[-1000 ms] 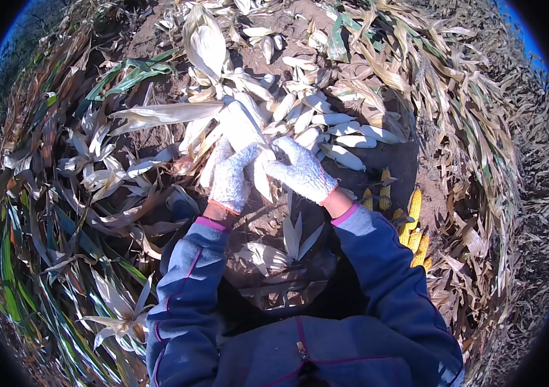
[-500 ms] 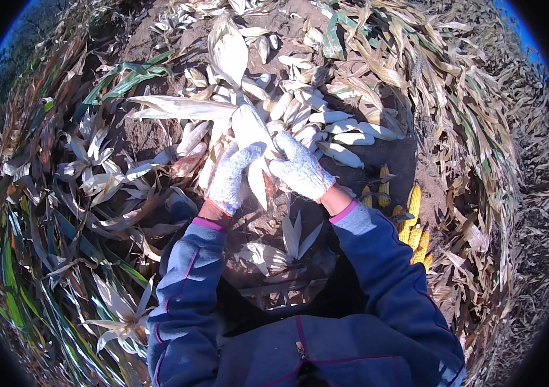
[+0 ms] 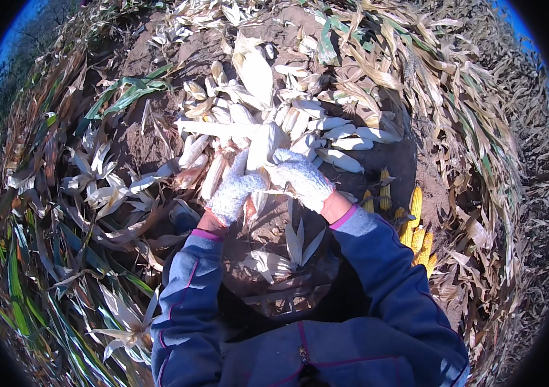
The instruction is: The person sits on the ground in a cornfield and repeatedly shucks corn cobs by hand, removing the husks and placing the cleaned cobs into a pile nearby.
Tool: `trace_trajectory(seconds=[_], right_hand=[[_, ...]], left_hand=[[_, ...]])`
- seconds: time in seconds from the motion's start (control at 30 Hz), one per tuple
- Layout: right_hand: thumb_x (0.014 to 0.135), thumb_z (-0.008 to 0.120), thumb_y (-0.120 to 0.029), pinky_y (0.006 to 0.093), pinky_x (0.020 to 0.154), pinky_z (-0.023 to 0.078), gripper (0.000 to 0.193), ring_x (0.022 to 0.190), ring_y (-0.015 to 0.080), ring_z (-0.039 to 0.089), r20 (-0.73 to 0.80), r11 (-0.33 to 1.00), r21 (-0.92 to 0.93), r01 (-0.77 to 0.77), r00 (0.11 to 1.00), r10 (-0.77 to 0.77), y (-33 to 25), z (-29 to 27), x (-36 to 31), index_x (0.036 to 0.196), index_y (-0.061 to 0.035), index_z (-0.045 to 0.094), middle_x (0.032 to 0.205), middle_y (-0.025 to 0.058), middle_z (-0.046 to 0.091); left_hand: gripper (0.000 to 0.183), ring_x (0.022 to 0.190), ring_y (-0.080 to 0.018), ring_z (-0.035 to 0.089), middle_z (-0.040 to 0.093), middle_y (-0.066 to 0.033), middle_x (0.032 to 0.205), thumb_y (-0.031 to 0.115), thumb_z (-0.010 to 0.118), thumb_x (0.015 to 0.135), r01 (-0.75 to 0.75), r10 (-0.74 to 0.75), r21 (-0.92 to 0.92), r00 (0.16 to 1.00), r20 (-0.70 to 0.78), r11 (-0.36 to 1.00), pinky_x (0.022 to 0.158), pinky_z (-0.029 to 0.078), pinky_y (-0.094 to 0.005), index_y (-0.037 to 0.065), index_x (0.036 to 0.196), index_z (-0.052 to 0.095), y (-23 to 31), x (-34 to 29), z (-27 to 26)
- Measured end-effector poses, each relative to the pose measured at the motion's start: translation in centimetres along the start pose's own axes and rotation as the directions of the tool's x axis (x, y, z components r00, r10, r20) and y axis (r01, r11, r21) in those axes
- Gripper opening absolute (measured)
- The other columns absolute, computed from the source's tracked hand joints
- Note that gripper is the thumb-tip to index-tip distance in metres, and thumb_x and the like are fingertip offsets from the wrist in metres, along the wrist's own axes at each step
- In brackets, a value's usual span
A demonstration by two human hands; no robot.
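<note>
Between my two gloved hands is an ear of corn (image 3: 263,143) in pale husk, with long husk leaves spread out to the far side and to the left. My left hand (image 3: 237,192), in a white knit glove, is closed about the ear's near left side. On its right side, my right hand (image 3: 301,179), gloved alike, has its fingers bent onto the husk. A loose flap of husk hangs beneath the hands. Both palms and the ear's near end are partly hidden. Just beyond lies a heap of unhusked ears (image 3: 297,122).
Bare yellow cobs (image 3: 416,206) lie in a row on the soil right of my right forearm. Empty husks (image 3: 271,261) sit close to my body. Dry stalks and leaves (image 3: 461,122) bank up on the right, with greener stalks (image 3: 16,284) at the left.
Large husk leaves that stood spread toward the far side and left now sit lower and closer in. My hands have shifted slightly, and the right one has turned its fingers inward over the husk.
</note>
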State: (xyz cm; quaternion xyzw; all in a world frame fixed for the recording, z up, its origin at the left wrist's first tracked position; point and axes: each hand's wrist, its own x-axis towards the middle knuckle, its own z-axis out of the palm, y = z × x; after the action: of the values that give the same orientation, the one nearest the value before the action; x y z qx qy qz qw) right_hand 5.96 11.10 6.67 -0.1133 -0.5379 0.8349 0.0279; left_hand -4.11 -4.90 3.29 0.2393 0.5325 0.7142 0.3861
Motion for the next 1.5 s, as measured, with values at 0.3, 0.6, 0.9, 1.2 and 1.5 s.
trace_trajectory(seconds=[0.3,0.6,0.9,1.2,1.5], right_hand=[[0.097,0.048,-0.014,0.0193,0.055,0.047,0.019,0.068,0.0051,0.058,-0.064,0.981,-0.065,0.182,0.98,-0.186,0.2,-3.3,0.8,0.106,-0.0042,0.062,0.087,-0.0003,0.063],[0.095,0.047,-0.027,0.0322,0.066,0.049,0.023,0.074,0.022,0.059,-0.032,0.279,-0.935,0.219,0.732,-0.681,-4.6,-9.2,2.6,0.095,-0.0092,0.061,0.082,0.0067,0.062],[0.096,0.055,-0.029,0.0387,0.086,0.053,0.045,0.103,0.0305,0.063,-0.224,0.85,-0.34,0.402,0.843,-0.489,-1.9,-5.2,2.8,0.134,-0.0084,0.044,0.113,0.0123,0.062],[0.078,0.066,-0.03,0.0456,0.109,0.034,0.069,0.135,0.0351,0.037,0.265,-0.158,-0.963,0.218,0.874,-0.407,-1.7,-4.6,1.0,0.137,-0.0056,0.042,0.142,0.0168,0.042],[0.066,0.071,-0.026,0.0465,0.098,0.043,0.056,0.114,0.032,0.054,0.308,-0.298,-0.93,0.217,0.901,-0.306,-0.7,-4.3,0.2,0.118,-0.0068,0.059,0.115,0.0177,0.058]], left_hand=[[0.07,0.113,-0.017,0.053,0.053,-0.0114,0.128,0.012,0.063,0.089,-0.008,-0.011,0.235,0.997,0.079,0.972,0.097,0.044,-0.0286,-0.003,0.147,0.026,0.0,0.1,1.8],[0.079,0.117,-0.0154,0.052,0.05,-0.0113,0.134,0.019,0.064,0.086,0.259,-0.23,-0.133,0.953,0.199,0.957,0.1,0.041,-0.0286,0.0,0.15,0.022,-0.3,-3.3,2.0],[0.047,0.072,-0.0218,0.061,0.062,-0.0156,0.097,0.029,0.061,0.086,0.268,-0.238,-0.502,0.963,0.125,0.822,0.054,0.048,-0.0285,-0.002,0.12,0.053,0.8,-3.4,0.9],[0.058,0.078,-0.0251,0.064,0.062,-0.0179,0.101,0.018,0.058,0.086,0.268,-0.227,-0.48,0.963,0.143,0.836,0.06,0.054,-0.0325,0.003,0.138,0.04,1.3,-4.3,0.2],[0.054,0.072,-0.0244,0.065,0.063,-0.0162,0.098,0.016,0.059,0.086,0.416,-0.369,-0.398,0.909,0.192,0.818,0.056,0.055,-0.0346,0.001,0.135,0.042,-2.6,-5.3,-3.3]])
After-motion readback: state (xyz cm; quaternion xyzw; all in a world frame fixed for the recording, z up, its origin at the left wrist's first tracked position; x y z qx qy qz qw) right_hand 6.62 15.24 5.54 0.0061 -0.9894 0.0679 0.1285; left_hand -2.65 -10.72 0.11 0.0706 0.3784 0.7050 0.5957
